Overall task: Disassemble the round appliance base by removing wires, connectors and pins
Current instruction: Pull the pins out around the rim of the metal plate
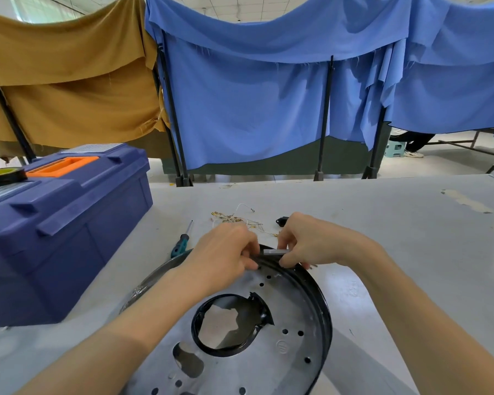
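The round appliance base, a grey metal disc with a black rim, a large central hole and several small holes, lies on the table in front of me. My left hand grips the far part of its black rim with curled fingers. Right beside it, my right hand pinches a small white-grey part that sits on that rim. A loose pile of thin wires with brass connectors lies on the table just beyond my hands. A small black piece rests next to the pile.
A teal-handled screwdriver lies left of the base. A big blue toolbox with an orange handle stands at the left, a roll of tape on its lid. Blue and tan cloth screens hang behind the grey table.
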### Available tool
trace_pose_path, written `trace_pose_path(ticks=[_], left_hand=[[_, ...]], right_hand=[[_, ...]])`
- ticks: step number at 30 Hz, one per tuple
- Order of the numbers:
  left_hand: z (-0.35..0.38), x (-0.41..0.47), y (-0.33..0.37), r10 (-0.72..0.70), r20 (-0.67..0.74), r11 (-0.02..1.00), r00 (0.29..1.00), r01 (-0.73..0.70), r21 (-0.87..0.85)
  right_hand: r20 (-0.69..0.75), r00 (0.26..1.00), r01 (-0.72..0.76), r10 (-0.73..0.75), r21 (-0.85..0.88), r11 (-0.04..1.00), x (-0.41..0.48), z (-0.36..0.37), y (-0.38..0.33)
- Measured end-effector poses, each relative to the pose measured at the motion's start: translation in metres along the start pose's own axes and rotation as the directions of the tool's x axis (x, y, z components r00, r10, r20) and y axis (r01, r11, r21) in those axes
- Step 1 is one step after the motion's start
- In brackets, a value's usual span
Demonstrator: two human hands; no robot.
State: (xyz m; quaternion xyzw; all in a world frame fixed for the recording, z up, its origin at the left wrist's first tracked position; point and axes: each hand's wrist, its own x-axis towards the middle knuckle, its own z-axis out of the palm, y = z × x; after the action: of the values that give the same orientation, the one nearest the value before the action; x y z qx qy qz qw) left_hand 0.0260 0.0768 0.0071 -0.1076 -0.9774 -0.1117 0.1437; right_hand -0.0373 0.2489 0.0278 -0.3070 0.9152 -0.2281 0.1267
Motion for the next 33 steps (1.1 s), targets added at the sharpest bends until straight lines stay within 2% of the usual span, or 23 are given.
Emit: trace_pose_path(ticks=[3, 8, 15, 21, 27, 33], left_hand=[[0.006, -0.001, 0.002, -0.009, 0.080, 1.000, 0.997, 0.010, -0.012], [0.012, -0.002, 0.002, -0.019, 0.091, 0.999, 0.996, 0.021, -0.028], [0.023, -0.007, 0.005, 0.061, 0.052, 0.986, 0.997, -0.068, 0.149], [0.021, -0.012, 0.015, 0.048, 0.052, 0.963, 0.997, -0.060, 0.262], [0.019, -0.015, 0.021, -0.019, 0.079, 0.954, 0.997, -0.005, 0.299], [0.020, -0.015, 0.020, -0.004, 0.082, 0.949, 0.997, -0.022, 0.315]], right_hand=[[0.015, 1.000, -0.015, 0.015, 0.000, 1.000, 0.000, 0.001, 0.000], [0.027, 0.999, -0.025, 0.026, -0.008, 1.000, 0.000, 0.001, -0.001], [0.039, 0.999, -0.031, 0.031, -0.009, 0.999, 0.001, 0.002, -0.001], [0.041, 0.999, -0.034, 0.035, -0.009, 0.999, 0.002, 0.002, -0.001], [0.032, 0.999, -0.038, 0.039, -0.010, 0.999, 0.002, 0.003, 0.000], [0.039, 0.999, -0.036, 0.037, -0.023, 0.999, 0.002, 0.002, 0.000]])
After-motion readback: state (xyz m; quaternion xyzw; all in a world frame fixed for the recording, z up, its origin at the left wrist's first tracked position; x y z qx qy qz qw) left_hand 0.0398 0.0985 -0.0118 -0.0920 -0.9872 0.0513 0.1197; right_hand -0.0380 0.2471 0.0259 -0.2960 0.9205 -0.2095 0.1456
